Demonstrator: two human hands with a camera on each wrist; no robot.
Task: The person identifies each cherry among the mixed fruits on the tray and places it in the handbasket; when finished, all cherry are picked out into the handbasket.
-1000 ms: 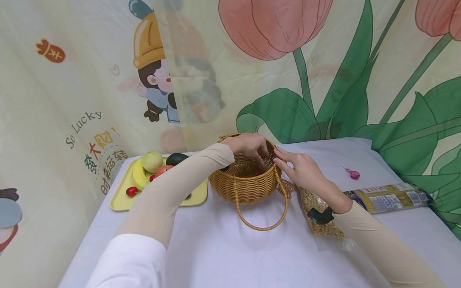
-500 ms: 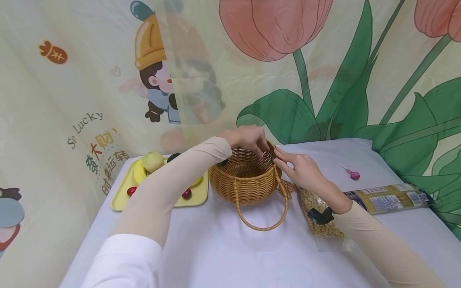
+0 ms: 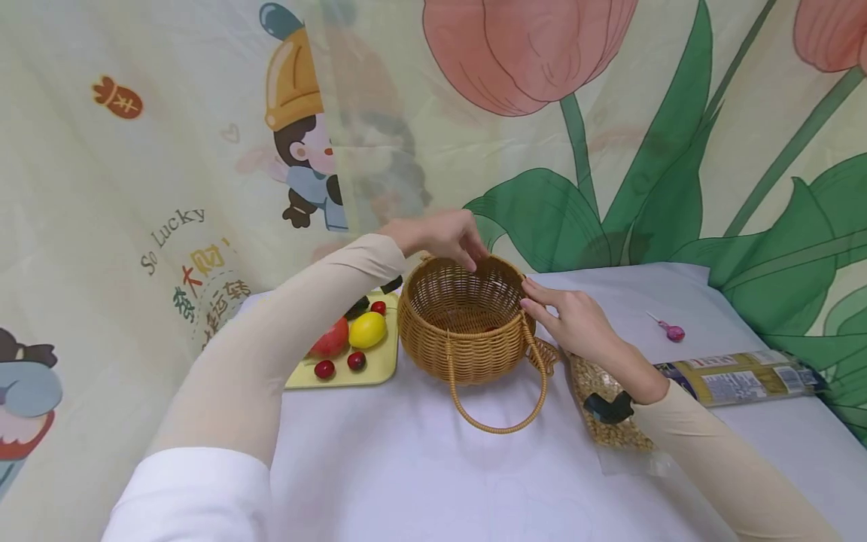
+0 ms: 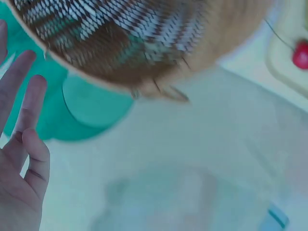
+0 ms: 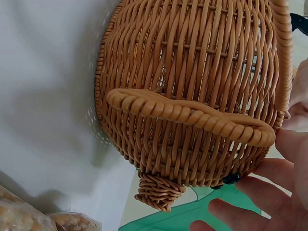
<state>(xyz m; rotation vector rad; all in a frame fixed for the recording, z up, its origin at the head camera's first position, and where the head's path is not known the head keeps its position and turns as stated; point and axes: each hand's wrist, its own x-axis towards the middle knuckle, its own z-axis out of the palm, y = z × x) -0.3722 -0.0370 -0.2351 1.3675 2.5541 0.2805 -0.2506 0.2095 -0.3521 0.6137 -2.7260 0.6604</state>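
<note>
A round wicker basket [image 3: 460, 357] stands on the table, its looped handle [image 3: 497, 430] folded down toward the front. Over its back rim is my left hand [image 3: 443, 235], fingers pointing down toward the opening. In the left wrist view the left hand's fingers [image 4: 30, 103] are spread and nothing lies between them. My right hand [image 3: 576, 324] touches the basket's right rim with extended fingers and thumb. The right wrist view shows the right hand's fingers [image 5: 269, 192] against the woven side. A small reddish spot shows low inside the basket.
Left of the basket, a yellow tray [image 3: 387, 369] carries a lemon [image 3: 368, 330], a red fruit [image 3: 332, 340] and several cherries, partly behind my left arm. On the right lie a clear bag of kernels [image 3: 599, 376], a long printed packet [image 3: 738, 379] and a lollipop [image 3: 673, 332].
My left hand has risen out of the basket and moved left, to just above the back rim. My right hand has stayed at the right rim. The head view has shifted slightly.
</note>
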